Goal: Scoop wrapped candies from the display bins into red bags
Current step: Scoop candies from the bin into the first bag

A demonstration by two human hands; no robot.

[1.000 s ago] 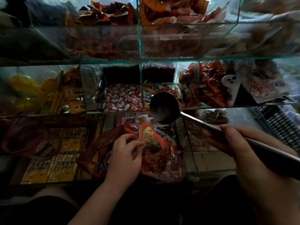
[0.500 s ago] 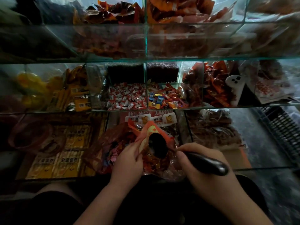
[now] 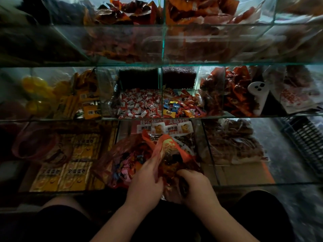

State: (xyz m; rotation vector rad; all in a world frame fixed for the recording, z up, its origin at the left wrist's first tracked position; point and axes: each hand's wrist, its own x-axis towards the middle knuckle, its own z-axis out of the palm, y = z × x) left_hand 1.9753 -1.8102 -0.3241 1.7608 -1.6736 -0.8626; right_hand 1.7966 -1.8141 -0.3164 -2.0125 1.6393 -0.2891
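The left grip [image 3: 146, 177] pinches the open rim of the red bag [image 3: 167, 145], which sits between both grips (candies [image 3: 167, 165] show inside). The right grip [image 3: 197, 186] is clenched on a dark handle [image 3: 183, 186], against the bag's side.

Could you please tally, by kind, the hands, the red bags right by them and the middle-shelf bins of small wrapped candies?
Hands: 2, the left hand with a grip on the held red bag, the right hand curled at its mouth.
Red bags: 2, that one and the candy-filled red bag to its left.
Candy bins: 2, red-and-white candies and mixed-colour candies.
Total: 6.
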